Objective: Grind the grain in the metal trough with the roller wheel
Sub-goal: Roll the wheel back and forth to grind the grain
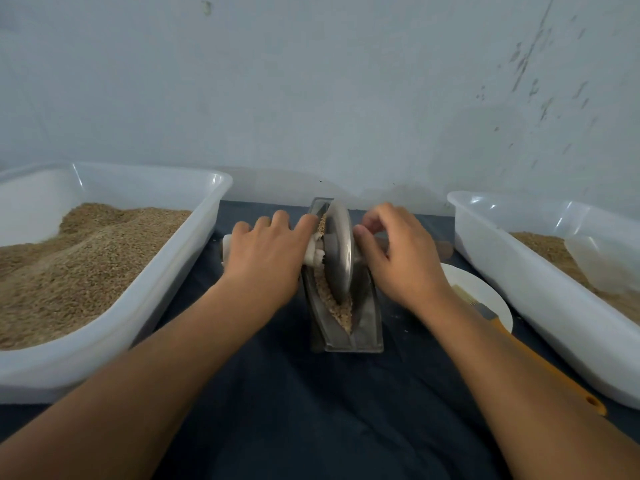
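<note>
I see a big white plastic tub on the left, heaped with brown grain, and a second white tub on the right holding a thinner layer of grain and a translucent scoop tucked in its far corner. Between the right tub and my right arm lies a white plate with a brush across it, bristles far, its orange handle running toward the near right; my right forearm hides part of both. In the middle, between the tubs, stands the metal trough, its long axis running from near to far, the near end pointing at me and the far end close to the wall. Crushed grain lies along its groove. The roller wheel stands upright on edge in the groove, toward the far half, its axle handle crossing left to right. My left hand lies palm down over the left handle, which is wrapped in white cloth, fingers curled over it. My right hand covers the right handle, fingers bent around it, thumb beside the wheel's face; the brown tip of that handle sticks out past my hand. Everything rests on a dark blue cloth with a few crumbs scattered on the right. A pale, scuffed wall rises just behind.
</note>
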### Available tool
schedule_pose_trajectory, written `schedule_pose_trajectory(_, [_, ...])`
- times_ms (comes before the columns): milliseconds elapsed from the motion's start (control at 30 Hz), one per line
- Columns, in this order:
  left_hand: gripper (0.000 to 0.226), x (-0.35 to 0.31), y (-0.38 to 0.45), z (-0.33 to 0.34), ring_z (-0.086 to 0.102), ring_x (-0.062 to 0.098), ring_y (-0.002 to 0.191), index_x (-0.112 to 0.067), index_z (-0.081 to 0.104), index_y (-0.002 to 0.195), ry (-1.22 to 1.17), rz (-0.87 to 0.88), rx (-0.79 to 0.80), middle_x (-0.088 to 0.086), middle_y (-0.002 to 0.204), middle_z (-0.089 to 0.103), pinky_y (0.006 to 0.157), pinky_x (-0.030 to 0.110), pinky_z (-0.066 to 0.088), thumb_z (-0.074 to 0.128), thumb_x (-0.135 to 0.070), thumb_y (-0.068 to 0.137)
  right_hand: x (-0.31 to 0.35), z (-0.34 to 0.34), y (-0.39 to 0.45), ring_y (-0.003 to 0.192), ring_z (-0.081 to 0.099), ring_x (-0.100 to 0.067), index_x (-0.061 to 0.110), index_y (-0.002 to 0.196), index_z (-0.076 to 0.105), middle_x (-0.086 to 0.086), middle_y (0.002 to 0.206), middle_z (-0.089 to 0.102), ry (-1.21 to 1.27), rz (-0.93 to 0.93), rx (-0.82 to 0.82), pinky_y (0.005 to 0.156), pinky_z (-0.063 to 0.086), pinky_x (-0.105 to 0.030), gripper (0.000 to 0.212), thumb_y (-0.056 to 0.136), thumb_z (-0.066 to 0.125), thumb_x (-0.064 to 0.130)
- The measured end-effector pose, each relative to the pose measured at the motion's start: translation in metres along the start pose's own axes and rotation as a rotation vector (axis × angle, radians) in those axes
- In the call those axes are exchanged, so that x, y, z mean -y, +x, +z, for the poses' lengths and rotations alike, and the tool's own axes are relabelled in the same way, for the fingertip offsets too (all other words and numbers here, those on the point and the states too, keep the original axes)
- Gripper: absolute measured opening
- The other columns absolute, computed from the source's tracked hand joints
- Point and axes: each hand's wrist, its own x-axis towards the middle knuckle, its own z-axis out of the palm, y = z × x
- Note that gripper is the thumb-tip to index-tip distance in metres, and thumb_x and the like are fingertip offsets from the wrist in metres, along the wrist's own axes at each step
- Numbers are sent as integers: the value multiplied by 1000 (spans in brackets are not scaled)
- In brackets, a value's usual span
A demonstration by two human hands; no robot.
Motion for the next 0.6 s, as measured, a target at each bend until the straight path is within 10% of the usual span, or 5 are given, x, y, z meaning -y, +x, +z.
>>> schedule_pose_trajectory(600, [73,8,61,37,48,32,123,-30,27,146,-15,4,-48,11,133,47,101,45,40,67,-22,85,-31,36,63,87,60,-28,31,105,63,5,84,62,-290,216,148,69,32,-38,27,104,37,37])
